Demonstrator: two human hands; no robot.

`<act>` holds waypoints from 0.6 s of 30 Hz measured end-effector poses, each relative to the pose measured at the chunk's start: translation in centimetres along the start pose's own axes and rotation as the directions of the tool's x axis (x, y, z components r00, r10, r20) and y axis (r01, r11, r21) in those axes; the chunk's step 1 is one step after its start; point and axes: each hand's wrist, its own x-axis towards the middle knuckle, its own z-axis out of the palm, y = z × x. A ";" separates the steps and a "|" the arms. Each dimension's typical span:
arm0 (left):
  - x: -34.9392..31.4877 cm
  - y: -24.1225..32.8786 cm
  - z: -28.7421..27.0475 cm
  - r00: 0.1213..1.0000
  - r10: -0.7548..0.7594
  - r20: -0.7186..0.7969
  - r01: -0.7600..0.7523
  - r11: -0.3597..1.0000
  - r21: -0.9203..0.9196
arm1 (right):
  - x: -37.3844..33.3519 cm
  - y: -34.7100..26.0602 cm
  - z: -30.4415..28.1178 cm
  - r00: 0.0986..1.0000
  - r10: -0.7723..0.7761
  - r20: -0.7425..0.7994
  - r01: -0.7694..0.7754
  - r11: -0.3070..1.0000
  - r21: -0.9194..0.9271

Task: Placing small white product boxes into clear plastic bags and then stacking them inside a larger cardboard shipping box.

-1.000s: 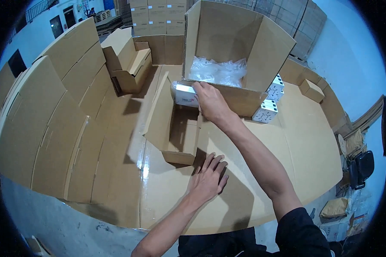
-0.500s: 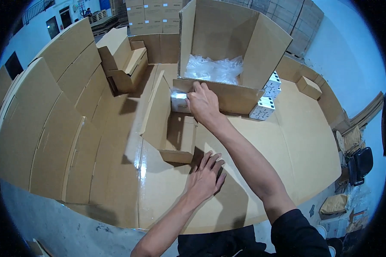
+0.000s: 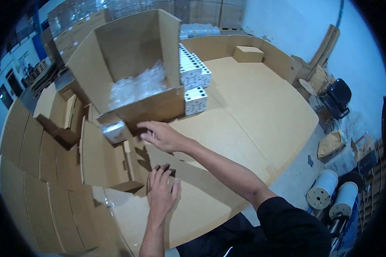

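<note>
A small open carton (image 3: 92,154) stands at the left of the work surface, its lid raised. At its far end sits a silver, shiny wrapped block (image 3: 114,132). My right hand (image 3: 163,136) hovers to the right of that block, fingers apart and loosely bent, with nothing in them. Lower down, my left hand (image 3: 161,190) lies at the small carton's near right side, fingers stretched out and holding nothing. Beyond both hands a large open carton (image 3: 152,107) contains clear plastic bags (image 3: 137,88).
White printed boxes (image 3: 195,102) are stacked right of the large carton. Another open carton (image 3: 55,109) and leaning cardboard sheets (image 3: 34,214) line the left. A low cardboard wall rims the far table (image 3: 240,103), with a small closed box (image 3: 248,54) there. Cable reels (image 3: 324,188) stand on the floor.
The view has swung to the right. My right hand has come away from the large carton's front wall and the silver block. My left hand stays near the small carton.
</note>
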 end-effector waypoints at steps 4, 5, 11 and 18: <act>2.2 -0.4 0.8 0.999 0.037 -0.012 -0.036 0.999 0.011 | -5.2 2.4 -5.8 0.993 0.043 -0.106 -0.043 0.999 0.000; 3.0 -0.7 1.1 0.999 0.048 -0.005 -0.048 0.999 0.011 | -6.1 2.9 -6.9 0.984 0.068 -0.167 -0.066 0.998 0.016; 8.5 -2.5 2.6 0.996 0.056 -0.063 -0.054 0.998 0.036 | -7.7 7.1 -12.9 0.834 0.056 -0.549 -0.076 0.997 -0.014; 12.5 -3.9 3.5 0.997 -0.016 -0.077 0.018 0.999 0.029 | -3.6 17.9 -19.0 0.738 0.038 -0.674 -0.261 0.937 -0.233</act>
